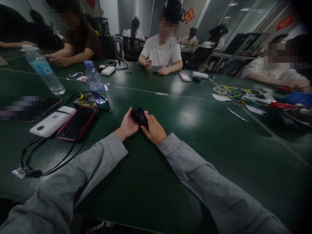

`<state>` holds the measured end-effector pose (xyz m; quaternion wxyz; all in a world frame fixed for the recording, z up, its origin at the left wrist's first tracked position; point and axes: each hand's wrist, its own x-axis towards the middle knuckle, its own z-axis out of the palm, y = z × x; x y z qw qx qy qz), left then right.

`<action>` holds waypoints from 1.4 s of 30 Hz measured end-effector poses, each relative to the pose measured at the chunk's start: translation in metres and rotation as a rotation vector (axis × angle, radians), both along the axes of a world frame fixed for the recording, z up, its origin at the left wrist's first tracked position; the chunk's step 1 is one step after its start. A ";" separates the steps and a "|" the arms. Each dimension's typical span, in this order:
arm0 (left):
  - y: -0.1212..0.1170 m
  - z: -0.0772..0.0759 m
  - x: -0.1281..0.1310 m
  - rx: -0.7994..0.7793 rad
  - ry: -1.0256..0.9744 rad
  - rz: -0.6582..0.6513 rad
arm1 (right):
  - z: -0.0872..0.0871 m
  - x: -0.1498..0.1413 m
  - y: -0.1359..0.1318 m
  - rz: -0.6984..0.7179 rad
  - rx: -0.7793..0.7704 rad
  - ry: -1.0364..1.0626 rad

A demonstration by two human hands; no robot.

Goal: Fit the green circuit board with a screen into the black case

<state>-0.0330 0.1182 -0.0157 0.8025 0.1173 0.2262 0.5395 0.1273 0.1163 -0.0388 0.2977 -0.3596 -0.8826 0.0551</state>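
A small black boxy device (139,114) with a little dark screen on its upper face is held over the green table (190,156). My left hand (128,126) grips it from the left, thumb along its edge. From the other side my right hand (155,128) has its fingers closed round the right end, so both hands share the hold. The underside of the device is hidden by my palms. To the left of my hands lie a phone in a red case (77,123) and a white power bank (52,122).
A blue-capped water bottle (95,83) and a leaning, clear bottle (45,71) stand at the left. A black cord (48,172) loops over the table. Right of me are a wrench (237,115) and tangled cables (258,97). Several people sit around, one in a white shirt (162,53) opposite.
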 end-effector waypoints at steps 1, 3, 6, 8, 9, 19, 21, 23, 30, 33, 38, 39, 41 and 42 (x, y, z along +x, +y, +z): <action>0.000 0.000 0.000 -0.002 -0.006 0.003 | 0.001 -0.001 -0.001 -0.003 0.000 -0.008; 0.000 0.000 -0.001 -0.006 -0.022 0.008 | 0.004 -0.001 -0.002 -0.007 -0.008 -0.019; 0.000 -0.001 -0.002 -0.015 -0.035 0.009 | 0.012 0.008 -0.003 -0.037 0.003 0.062; -0.001 -0.001 -0.002 -0.012 -0.034 0.007 | 0.017 0.022 0.002 -0.127 0.073 0.195; -0.001 0.000 -0.002 -0.004 -0.029 0.008 | 0.018 0.030 0.006 -0.184 0.121 0.243; -0.002 0.003 -0.001 0.011 0.023 -0.017 | -0.004 0.075 0.046 -0.335 0.115 0.156; -0.001 0.002 -0.001 0.015 0.022 -0.020 | -0.005 0.071 0.045 -0.297 0.105 0.095; -0.001 0.001 -0.001 0.016 0.024 -0.020 | -0.005 0.068 0.042 -0.263 0.098 0.042; -0.002 0.003 0.001 -0.006 0.034 -0.015 | -0.003 0.067 0.039 -0.241 0.100 -0.001; -0.001 0.003 0.001 -0.005 0.009 -0.019 | -0.001 0.068 0.038 -0.225 0.122 0.035; -0.002 0.005 0.001 -0.040 0.001 -0.016 | 0.001 0.066 0.036 -0.188 0.171 0.066; -0.003 0.006 0.002 -0.044 -0.002 -0.014 | 0.002 0.064 0.035 -0.191 0.173 0.068; -0.003 0.007 0.002 -0.046 -0.009 -0.011 | 0.002 0.060 0.031 -0.211 0.158 0.082; -0.003 0.007 0.002 -0.047 -0.012 -0.013 | 0.002 0.057 0.029 -0.226 0.140 0.097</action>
